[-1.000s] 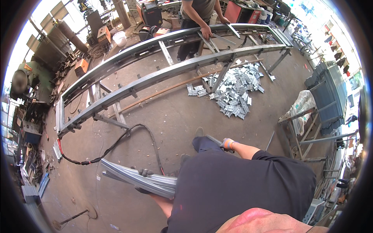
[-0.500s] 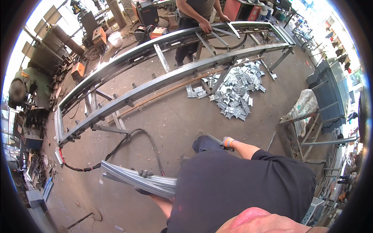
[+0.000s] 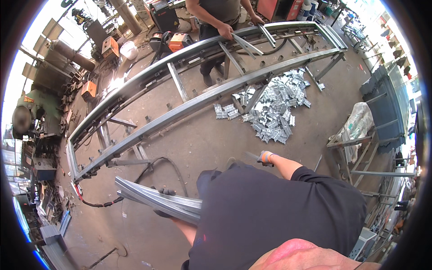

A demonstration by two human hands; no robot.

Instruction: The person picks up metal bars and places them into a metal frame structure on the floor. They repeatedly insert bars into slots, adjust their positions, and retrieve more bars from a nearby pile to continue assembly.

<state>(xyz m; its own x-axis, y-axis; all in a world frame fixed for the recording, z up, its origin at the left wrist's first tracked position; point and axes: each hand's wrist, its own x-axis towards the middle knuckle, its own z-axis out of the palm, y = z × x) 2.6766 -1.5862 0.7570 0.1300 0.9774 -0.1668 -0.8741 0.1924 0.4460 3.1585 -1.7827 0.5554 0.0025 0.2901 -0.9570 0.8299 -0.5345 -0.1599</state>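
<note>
Workshop floor [image 3: 216, 139] fills my remote view; at left, the gloved left hand [image 3: 164, 191], partly hidden, grips a bundle of galvanized channels [image 3: 157, 201], their ends lost behind the dark shirt [image 3: 279, 207]. Markings on an upright dark machine [image 3: 163, 17] are too small for me to read. Rightward, the gloved right hand [image 3: 267, 158] is nearer the bracket pile [image 3: 275, 112] than a second ago; blur stops me telling whether it clasps the grey strip [image 3: 252, 156].

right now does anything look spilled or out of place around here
The brackets stand out: they lie loose in a jumbled heap on the floor by the frame, as if tipped out, though maybe deliberately. The cable trails slack across the floor. The strips in the left hand are fanned unevenly.
</note>
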